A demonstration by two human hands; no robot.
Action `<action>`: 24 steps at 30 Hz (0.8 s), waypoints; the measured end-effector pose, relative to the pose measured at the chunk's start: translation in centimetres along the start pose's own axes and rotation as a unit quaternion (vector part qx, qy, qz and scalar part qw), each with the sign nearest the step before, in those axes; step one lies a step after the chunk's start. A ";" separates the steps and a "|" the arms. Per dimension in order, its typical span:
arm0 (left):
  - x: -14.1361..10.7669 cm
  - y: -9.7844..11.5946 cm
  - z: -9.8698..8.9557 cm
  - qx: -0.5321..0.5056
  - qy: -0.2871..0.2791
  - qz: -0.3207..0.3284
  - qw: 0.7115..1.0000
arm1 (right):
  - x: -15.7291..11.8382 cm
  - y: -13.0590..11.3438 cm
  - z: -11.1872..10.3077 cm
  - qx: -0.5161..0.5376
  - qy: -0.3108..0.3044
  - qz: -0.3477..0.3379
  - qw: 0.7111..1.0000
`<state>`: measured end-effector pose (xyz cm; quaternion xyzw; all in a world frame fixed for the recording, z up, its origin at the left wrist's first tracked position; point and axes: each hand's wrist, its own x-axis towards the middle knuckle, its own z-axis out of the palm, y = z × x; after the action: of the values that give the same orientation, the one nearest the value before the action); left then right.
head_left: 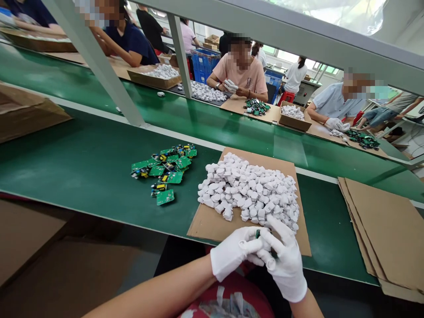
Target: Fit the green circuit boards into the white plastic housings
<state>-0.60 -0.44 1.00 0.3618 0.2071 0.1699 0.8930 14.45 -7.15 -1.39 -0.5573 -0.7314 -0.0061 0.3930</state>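
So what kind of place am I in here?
It looks like a factory assembly floor, probably electronics: green circuit boards lie loose on the long green bench, small white parts are heaped on cardboard, and several co-workers sit along the line opposite.

Matt white knitted cloth is seen on the gloved left hand and gloved right hand at lower centre. Smooth white plastic-looking pieces are heaped on matt brown cardboard. At left of centre, a slight sheen is shown by flat green circuit boards. A smooth, satin dark-green work surface is crossed above by a smooth grey, painted-looking frame. Glossy, crinkled clear plastic film is seen at upper right.
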 end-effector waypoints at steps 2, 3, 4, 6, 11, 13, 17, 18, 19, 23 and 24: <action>-0.1 0.4 0.2 -0.015 -0.005 -0.015 1.000 | 0.1 0.0 0.1 -0.055 0.017 -0.057 0.997; -0.2 0.5 0.2 -0.017 -0.002 -0.019 1.000 | 0.1 0.1 0.2 -0.072 0.023 -0.076 0.994; -0.2 0.5 0.3 -0.013 0.004 -0.021 1.000 | 0.1 0.1 0.2 -0.085 0.028 -0.088 0.992; -0.2 0.2 0.2 0.006 0.020 -0.013 1.000 | -0.1 0.3 0.3 -0.097 0.022 -0.097 0.990; 0.1 -1.1 -0.5 0.053 0.071 -0.011 0.996 | -0.7 0.3 0.0 0.054 -0.074 -0.013 0.996; 0.2 -1.2 -0.6 0.063 0.103 -0.001 0.993 | -0.8 0.0 0.2 0.177 -0.080 0.076 0.978; 0.4 -1.0 -0.6 0.082 0.120 0.020 0.989 | -1.1 -0.3 1.4 0.271 -0.064 0.195 0.940; 0.4 -1.0 -0.6 0.083 0.115 0.014 0.990 | -1.1 -0.2 1.6 0.264 -0.075 0.209 0.939; 0.4 -1.0 -0.6 0.079 0.104 0.005 0.991 | -1.0 -0.1 1.8 0.256 -0.086 0.223 0.937; 0.3 -0.9 -0.7 0.023 0.042 0.002 0.999 | -0.3 0.0 1.5 0.281 -0.094 0.257 0.920; 0.3 -0.9 -0.8 0.028 0.033 0.010 0.999 | -0.1 0.0 1.3 0.297 -0.092 0.257 0.915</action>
<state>-0.60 -0.46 -0.19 0.3825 0.2375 0.1850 0.8735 13.71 -6.69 -2.32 -0.5814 -0.5642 0.3638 0.4596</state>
